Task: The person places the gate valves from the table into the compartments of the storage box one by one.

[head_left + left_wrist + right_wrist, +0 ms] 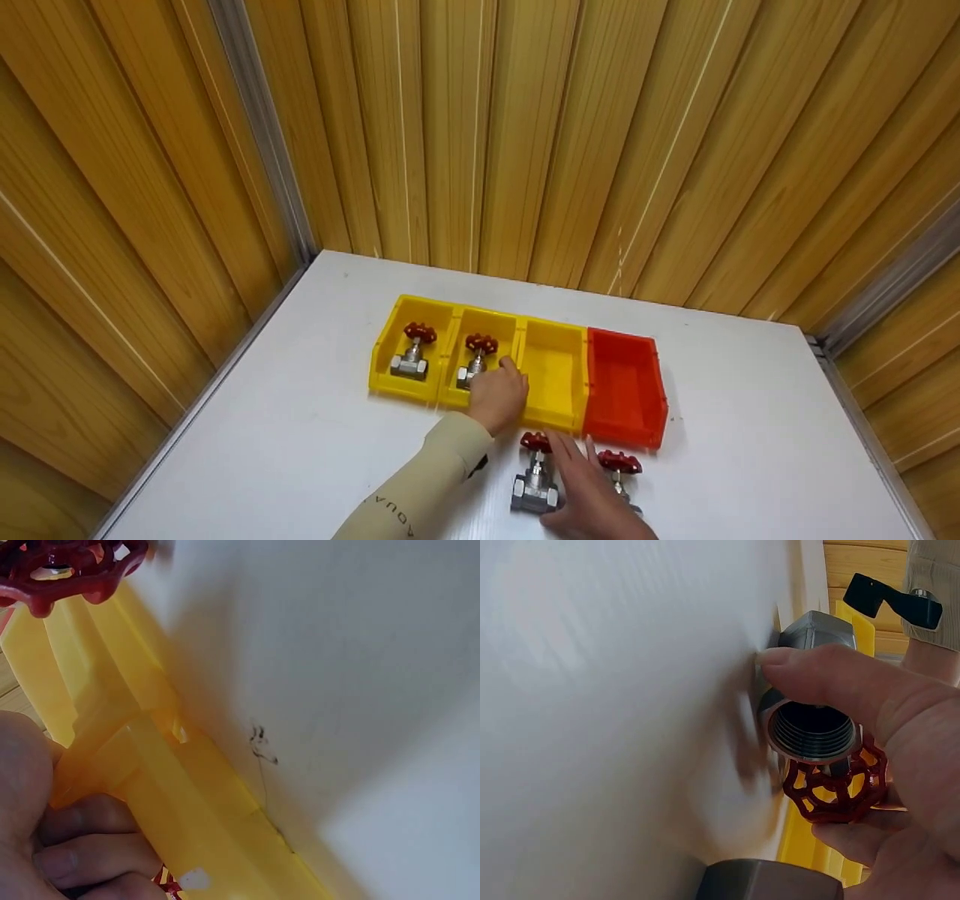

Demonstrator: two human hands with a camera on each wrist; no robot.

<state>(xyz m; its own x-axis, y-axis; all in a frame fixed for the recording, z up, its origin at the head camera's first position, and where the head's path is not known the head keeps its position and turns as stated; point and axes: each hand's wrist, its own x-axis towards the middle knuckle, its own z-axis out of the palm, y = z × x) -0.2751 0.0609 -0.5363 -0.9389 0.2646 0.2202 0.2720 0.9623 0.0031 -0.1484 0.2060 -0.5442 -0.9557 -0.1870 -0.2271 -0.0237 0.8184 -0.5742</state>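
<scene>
My left hand (498,396) reaches into the second yellow bin (455,395), its curled fingers (97,855) at the body of a gate valve (474,369) with a red handwheel. That hand covers the valve's right end. On the table in front of the bins, my right hand (592,491) grips another gate valve (535,484), the thumb (825,675) across its metal body and fingers behind the red handwheel (836,791). A third valve (619,465) stands just right of this hand, partly hidden by it.
The leftmost yellow bin (382,375) holds a gate valve (411,360). To the right, a yellow bin (553,367) and a red bin (626,386) hold nothing visible. Wood-patterned walls (525,135) enclose the white table (300,420) at the back and sides.
</scene>
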